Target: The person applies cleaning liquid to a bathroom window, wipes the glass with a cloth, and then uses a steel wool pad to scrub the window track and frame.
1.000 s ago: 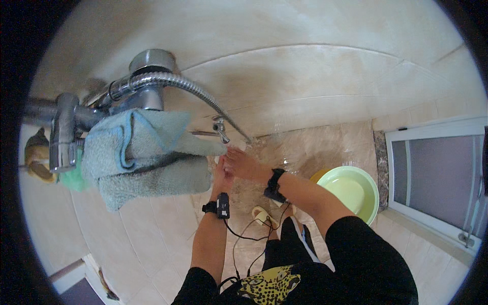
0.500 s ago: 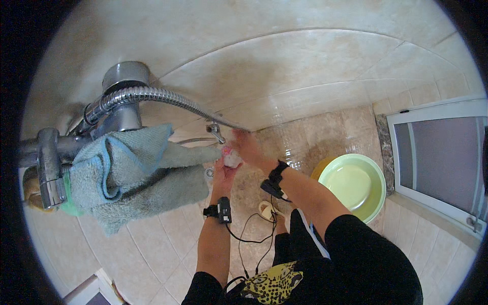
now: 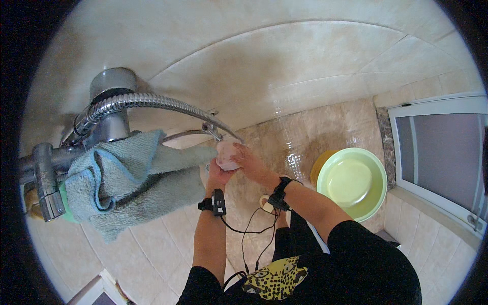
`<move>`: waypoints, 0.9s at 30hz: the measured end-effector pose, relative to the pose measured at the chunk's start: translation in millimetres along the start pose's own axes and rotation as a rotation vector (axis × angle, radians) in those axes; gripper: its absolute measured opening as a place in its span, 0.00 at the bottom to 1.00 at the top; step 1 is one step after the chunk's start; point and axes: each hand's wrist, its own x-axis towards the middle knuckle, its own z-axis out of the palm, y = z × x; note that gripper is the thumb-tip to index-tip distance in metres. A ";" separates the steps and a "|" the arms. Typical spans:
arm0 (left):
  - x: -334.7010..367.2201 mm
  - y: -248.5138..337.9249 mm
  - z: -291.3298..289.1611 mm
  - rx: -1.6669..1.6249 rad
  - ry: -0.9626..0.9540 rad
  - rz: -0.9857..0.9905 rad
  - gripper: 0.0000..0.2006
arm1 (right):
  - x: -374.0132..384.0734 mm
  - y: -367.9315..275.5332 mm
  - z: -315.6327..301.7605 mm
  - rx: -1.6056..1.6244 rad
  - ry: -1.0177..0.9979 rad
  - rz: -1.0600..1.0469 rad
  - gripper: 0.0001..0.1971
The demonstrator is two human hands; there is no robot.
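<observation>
Just below a small wall tap (image 3: pixel 212 132), both hands are on a pale pink, rounded thing (image 3: pixel 226 154) whose kind I cannot make out. My left hand (image 3: pixel 219 174) grips it from below and the left. From the right, my right hand (image 3: pixel 251 164) has its fingers closed over the thing's side. The right fingertips are partly hidden. Left of the hands, a grey-blue towel (image 3: pixel 127 175) hangs from the chrome shower fitting (image 3: pixel 111 126).
A ribbed metal hose (image 3: pixel 162 101) arcs from the fitting toward the hands. To the right, a pale green basin (image 3: pixel 351 184) sits on the tiled floor, partly over a yellowish-brown thing (image 3: pixel 315 168). Beyond it is a white-framed door (image 3: pixel 441 152). Cables run from my wrist straps.
My right hand has come from the upper side of the pink thing to its right side. The thing now shows its pale pink face, and both hands sit slightly lower.
</observation>
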 end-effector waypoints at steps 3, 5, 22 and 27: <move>-10.3 10.0 -11.7 0.244 0.040 0.106 0.24 | 6.4 -2.2 8.2 0.197 0.108 -0.079 0.20; -11.1 15.5 -1.3 0.440 0.031 0.180 0.24 | 12.0 4.8 6.7 0.111 0.142 -0.125 0.21; -17.8 5.7 38.1 0.763 0.010 0.227 0.26 | 31.1 38.8 12.8 0.263 0.209 0.448 0.18; -14.5 29.9 6.2 0.730 -0.053 0.125 0.26 | 14.6 44.6 -2.4 0.107 -0.322 -0.104 0.24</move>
